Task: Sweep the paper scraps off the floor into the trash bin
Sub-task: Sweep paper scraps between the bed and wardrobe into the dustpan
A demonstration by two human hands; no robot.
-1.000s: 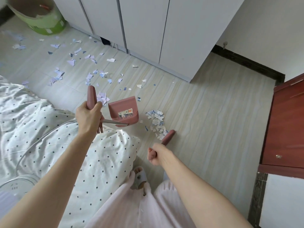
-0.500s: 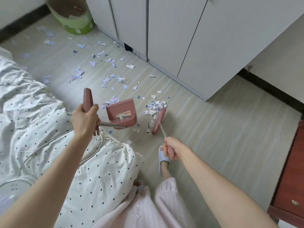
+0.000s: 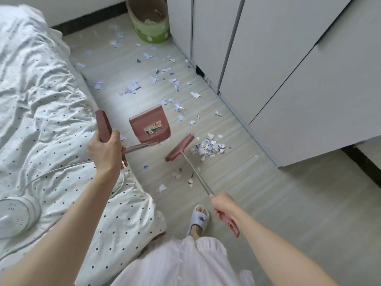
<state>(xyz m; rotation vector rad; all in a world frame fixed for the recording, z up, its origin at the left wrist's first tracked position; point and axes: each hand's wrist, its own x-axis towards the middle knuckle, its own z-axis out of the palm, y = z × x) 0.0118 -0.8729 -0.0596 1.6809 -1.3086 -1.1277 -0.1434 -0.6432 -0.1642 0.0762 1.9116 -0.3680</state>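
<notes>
1. Down on the floor (image 3: 257, 203), a heap of scraps (image 3: 209, 147) sits just right of the broom (image 3: 179, 148) head, touching its edge.
2. Right hand (image 3: 223, 207) has a closed grip on the broom handle, low and near the slipper (image 3: 199, 220).
3. Left hand (image 3: 104, 149) has a closed grip on the dustpan (image 3: 149, 125) handle; the pan hangs beside the bed (image 3: 41, 100), back side showing.
4. More scraps lie scattered up the floor toward the green bin (image 3: 150, 27), which stands against the cabinet (image 3: 268, 58).
5. A few stray bits lie behind the broom.
</notes>
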